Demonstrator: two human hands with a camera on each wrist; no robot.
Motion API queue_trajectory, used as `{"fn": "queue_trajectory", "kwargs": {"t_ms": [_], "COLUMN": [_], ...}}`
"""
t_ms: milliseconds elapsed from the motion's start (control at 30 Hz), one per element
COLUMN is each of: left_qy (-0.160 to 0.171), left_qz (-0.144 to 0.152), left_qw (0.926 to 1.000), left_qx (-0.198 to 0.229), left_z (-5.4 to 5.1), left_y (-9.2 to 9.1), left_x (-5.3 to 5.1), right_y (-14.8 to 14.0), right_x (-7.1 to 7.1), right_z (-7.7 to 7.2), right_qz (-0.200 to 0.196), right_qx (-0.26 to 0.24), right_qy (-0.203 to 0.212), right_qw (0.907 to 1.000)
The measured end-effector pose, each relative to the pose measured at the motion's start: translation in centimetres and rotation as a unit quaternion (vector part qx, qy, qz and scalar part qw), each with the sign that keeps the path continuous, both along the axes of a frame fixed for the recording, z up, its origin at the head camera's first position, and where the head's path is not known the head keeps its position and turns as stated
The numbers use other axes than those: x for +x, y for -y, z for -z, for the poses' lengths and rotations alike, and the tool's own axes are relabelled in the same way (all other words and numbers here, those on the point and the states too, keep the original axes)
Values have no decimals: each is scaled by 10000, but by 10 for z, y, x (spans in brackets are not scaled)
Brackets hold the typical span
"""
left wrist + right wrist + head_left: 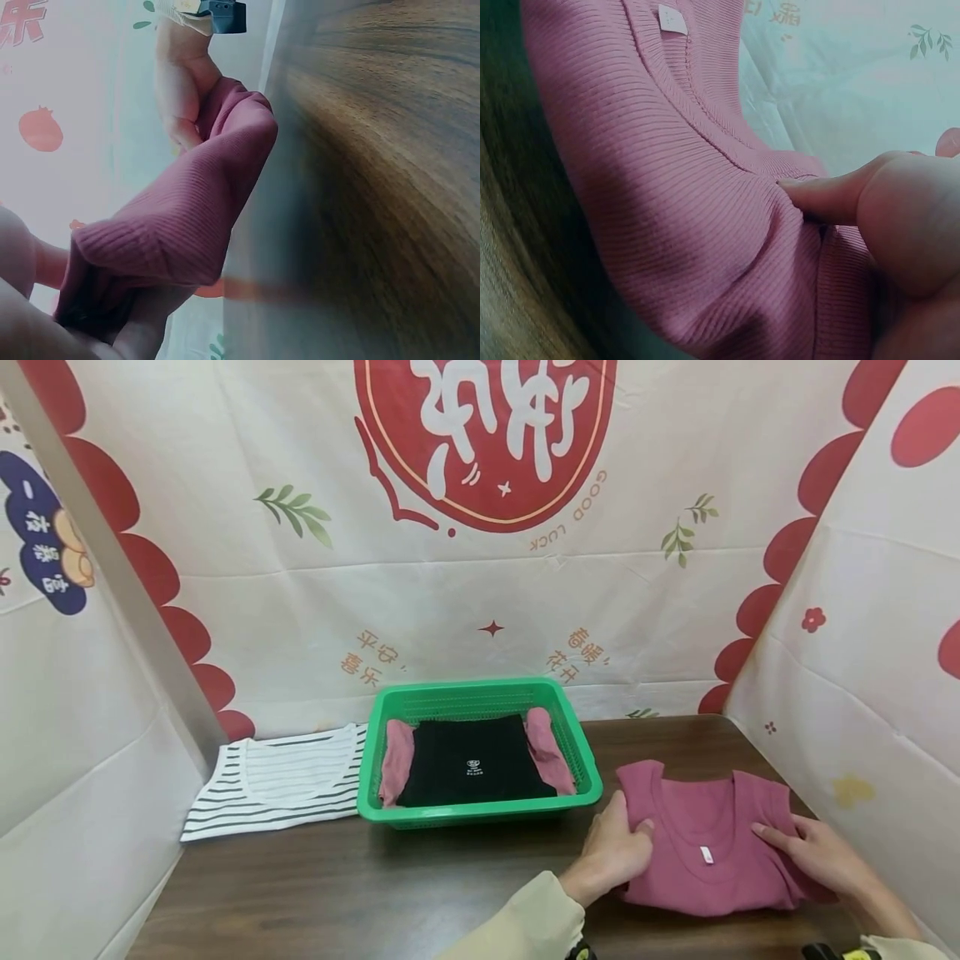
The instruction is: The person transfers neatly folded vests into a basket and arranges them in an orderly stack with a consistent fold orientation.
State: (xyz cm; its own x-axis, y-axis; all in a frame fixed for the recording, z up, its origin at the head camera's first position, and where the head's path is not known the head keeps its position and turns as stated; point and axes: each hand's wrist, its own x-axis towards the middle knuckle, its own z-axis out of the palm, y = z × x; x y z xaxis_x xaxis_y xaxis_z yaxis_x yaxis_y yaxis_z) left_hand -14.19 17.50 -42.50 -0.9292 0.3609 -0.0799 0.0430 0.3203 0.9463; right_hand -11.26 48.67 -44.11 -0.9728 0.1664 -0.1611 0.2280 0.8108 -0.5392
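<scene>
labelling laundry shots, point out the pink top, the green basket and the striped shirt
Pink top [708, 893]: head view, on its front just below the neckline.
Green basket [480, 812]: head view, on its near rim.
Striped shirt [277, 814]: head view, on its striped front below the neckline.

place: cloth-walled tabletop booth [457, 660]; wider room type can't tell
table [315, 893]: dark wood-grain top
far cloth [480, 597]: hung as wall, red medallion [495, 506], "GOOD LUCK" lettering [561, 529]
left cloth [82, 718], right cloth [870, 635]: printed side walls flanking table
</scene>
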Motion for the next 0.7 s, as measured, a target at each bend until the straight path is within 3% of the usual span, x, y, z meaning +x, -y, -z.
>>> {"fn": "queue_trajectory", "kwargs": {"t_ms": [500, 700], "left_qy": [-22, 7], "left_qz": [32, 50], "left_qw": [9992, 9989], "left_qx": [391, 459], "left_z": [-13, -18], "left_y": [13, 18], "left_x": [-1, -2], "right_y": [10, 15], "right_x": [-6, -8], "right_z": [-5, -10], "right_qz": [44, -45], "right_qx": [-324, -136], "right_qy": [1, -177], "right_qw": [9995, 9997]}}
